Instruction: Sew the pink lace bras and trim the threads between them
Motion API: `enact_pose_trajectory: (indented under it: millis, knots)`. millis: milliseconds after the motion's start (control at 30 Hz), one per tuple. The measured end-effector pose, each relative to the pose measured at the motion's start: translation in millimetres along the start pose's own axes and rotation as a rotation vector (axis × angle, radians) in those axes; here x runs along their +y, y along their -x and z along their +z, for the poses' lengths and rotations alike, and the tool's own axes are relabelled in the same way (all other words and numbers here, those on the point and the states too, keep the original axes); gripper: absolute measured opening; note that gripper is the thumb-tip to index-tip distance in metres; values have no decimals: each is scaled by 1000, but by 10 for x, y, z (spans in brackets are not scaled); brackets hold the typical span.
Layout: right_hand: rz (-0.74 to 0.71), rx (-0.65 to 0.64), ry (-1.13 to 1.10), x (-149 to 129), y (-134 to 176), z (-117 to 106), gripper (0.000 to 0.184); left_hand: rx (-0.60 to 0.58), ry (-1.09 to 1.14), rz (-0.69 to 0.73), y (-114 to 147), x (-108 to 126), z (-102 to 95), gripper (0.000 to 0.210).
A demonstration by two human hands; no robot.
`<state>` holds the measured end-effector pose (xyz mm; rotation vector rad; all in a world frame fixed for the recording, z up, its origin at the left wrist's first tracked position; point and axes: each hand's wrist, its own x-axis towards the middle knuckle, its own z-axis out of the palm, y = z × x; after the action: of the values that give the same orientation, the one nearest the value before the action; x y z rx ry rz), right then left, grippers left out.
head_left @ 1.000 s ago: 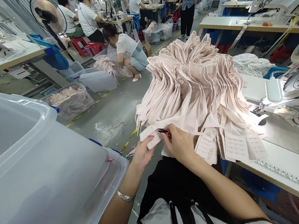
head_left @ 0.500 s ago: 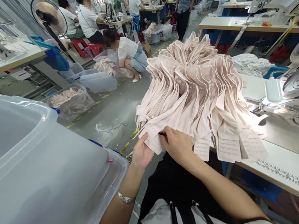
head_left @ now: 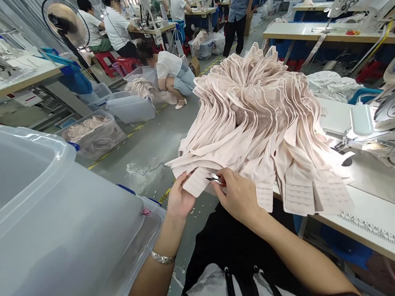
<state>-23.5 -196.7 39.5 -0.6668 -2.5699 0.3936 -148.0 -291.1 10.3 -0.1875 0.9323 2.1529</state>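
A large heap of pale pink bras (head_left: 250,109) lies fanned out over the edge of the sewing table, their hook-and-eye ends hanging toward me. My left hand (head_left: 179,197) pinches the end of one bra back band (head_left: 197,182) between thumb and fingers, holding it out flat. In my right hand (head_left: 235,191) is a small pair of thread snips (head_left: 217,179) with dark blades and a red part at the grip. The blades point left and lie at the band's edge. Several hook-and-eye tabs (head_left: 299,198) hang to the right of my right hand.
A big translucent plastic bin (head_left: 50,220) stands close on my left. A sewing machine (head_left: 393,132) sits on the white table (head_left: 374,221) at right. A person crouches (head_left: 173,70) beside tubs on the floor ahead; another person stands (head_left: 239,11) in the aisle. A fan (head_left: 64,23) is at upper left.
My left hand has moved slightly left and now holds the band end turned outward. The snips show more clearly in my right hand. The standing person has shifted left in the aisle.
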Motion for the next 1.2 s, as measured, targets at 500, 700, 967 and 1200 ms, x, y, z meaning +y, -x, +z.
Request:
enact_pose_trajectory:
  millis: [500,700,967,1200]
  knots:
    - [27,-108,124,-36,-64,52,18,-109,0,61,143,-167,3,17]
    - [75,-120,163,7,-125,126,21,-251,-262,-118,166,-305,-71,37]
    - [33,5,17,44,30,19,25,-91,-13,-69,24,-90,-22,34]
    - [28,-59,124,3,31,13,21,-125,11,-32,130,-100,29,47]
